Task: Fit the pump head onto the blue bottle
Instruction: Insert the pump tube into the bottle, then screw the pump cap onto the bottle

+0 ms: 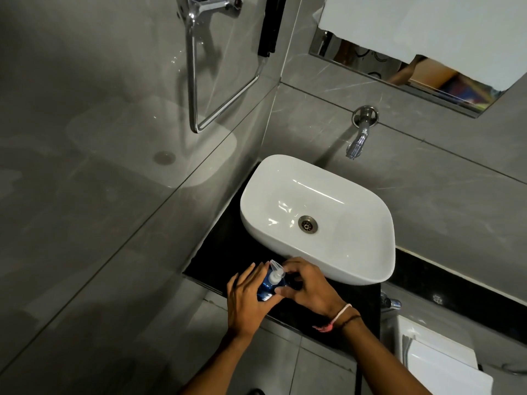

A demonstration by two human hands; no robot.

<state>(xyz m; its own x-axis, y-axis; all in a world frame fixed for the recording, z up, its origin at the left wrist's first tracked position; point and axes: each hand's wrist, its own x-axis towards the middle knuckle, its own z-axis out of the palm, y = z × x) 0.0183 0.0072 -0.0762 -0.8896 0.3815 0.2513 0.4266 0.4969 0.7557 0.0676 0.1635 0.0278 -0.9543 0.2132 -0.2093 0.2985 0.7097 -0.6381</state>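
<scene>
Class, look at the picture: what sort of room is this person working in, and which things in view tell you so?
Most likely a bathroom or washroom. A white basin sits on a dark counter, a wall tap sticks out above it, and a chrome towel rail hangs on the glossy grey tiled wall.

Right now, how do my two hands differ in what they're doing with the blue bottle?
The left hand cradles the blue bottle's side with its fingers spread, while the right hand has fingertips bent in by the clear pump head at the top. The right wrist wears thread bands; the left wrist is bare. Both meet at the bottle, over the black counter in front of the white basin.
</scene>
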